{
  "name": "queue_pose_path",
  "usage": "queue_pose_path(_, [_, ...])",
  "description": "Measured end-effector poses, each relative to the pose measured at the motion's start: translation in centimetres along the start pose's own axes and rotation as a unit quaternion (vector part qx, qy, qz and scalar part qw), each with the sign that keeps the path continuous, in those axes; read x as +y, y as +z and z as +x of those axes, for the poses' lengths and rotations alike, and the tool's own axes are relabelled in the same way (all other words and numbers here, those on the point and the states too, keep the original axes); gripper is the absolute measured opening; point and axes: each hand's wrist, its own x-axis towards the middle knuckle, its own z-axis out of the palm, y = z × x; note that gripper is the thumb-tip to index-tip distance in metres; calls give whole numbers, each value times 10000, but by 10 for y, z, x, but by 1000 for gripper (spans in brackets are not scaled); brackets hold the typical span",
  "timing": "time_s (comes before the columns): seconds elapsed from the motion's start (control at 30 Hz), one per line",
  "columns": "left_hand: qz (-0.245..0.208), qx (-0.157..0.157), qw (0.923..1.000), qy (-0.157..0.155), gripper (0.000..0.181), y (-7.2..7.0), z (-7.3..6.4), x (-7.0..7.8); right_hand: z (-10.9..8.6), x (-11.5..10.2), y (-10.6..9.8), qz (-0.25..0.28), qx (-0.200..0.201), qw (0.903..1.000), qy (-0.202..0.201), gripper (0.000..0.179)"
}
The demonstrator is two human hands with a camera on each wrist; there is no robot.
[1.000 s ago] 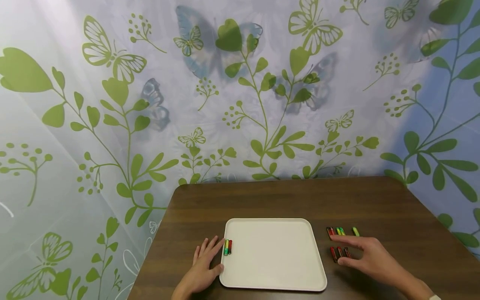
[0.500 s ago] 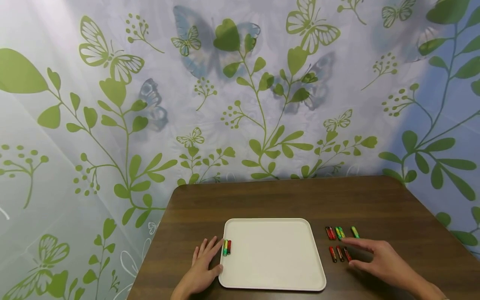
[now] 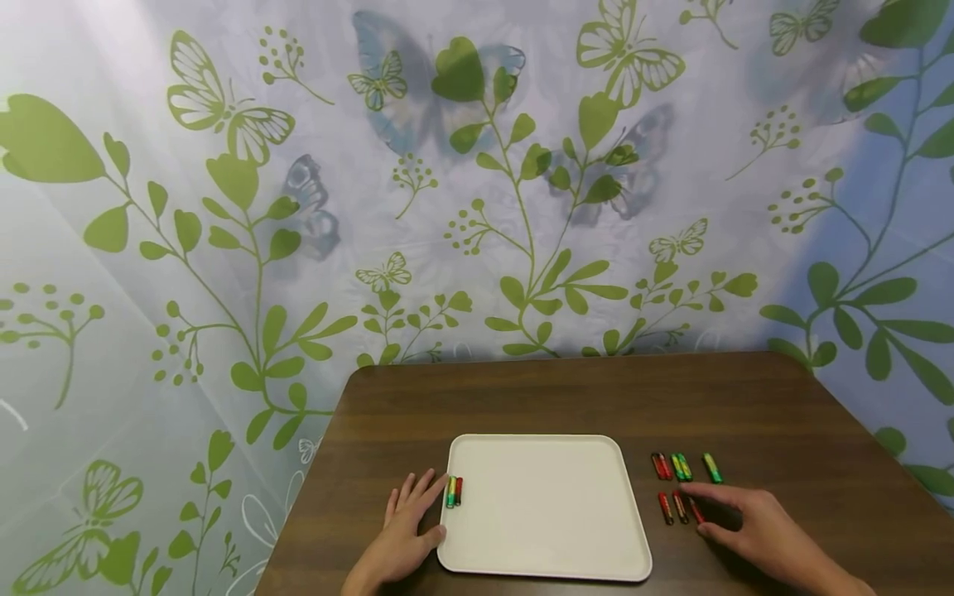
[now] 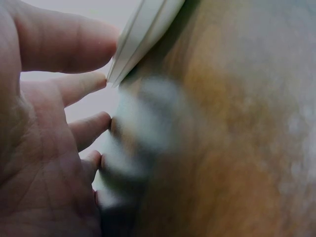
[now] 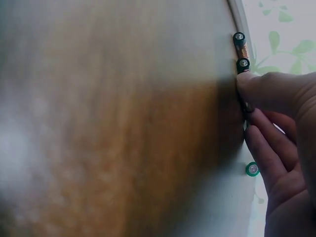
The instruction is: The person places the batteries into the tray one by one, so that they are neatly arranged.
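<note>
In the frame's lower right, the right hand (image 3: 754, 523) is pinching a red-and-black cylindrical metal battery (image 3: 696, 511) between thumb and finger; it's looking light, stiff, prone to rolling, best gripped by its ends. The left hand (image 3: 402, 534), fingers spread, is touching the cream, rectangular plastic-looking tray (image 3: 544, 509).

My left hand (image 3: 400, 530) had its fingers (image 3: 409, 494) fanned out, pretty relaxed, with the thumb (image 3: 432, 536) poking off to the side. My right hand (image 3: 763, 526) reached inward, index finger (image 3: 715, 494) and right thumb (image 3: 721, 536) stretched out, tips apart like a loose C. Couldn't really tell if it was gripping, tbh. Both arms angled in from below.
</note>
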Motion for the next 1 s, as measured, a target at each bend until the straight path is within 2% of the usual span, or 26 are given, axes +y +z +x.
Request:
queue_pose_path(0.33, [70, 122, 9998, 129, 70, 0, 1, 1, 2, -5, -6, -261, 67, 9993, 258, 52])
queue_pose_path(0.6, [35, 93, 9999, 74, 69, -1, 1, 2, 22, -15, -9, -468, 294, 9982, 229, 48])
queue_pose_path(0.73, [55, 58, 10000, 45, 69, -1, 1, 1, 33, -24, -5, -188, 371, 9991, -15, 53])
queue_pose_path(0.87, [42, 16, 10000, -20, 69, -2, 0, 0, 44, -34, 1, 313, 368, 9984, -279, 55])
queue_pose_path(1.0, [-14, 16, 10000, -5, 69, -1, -1, 0, 55, -44, 6, 772, 133, 9968, -142, 50])
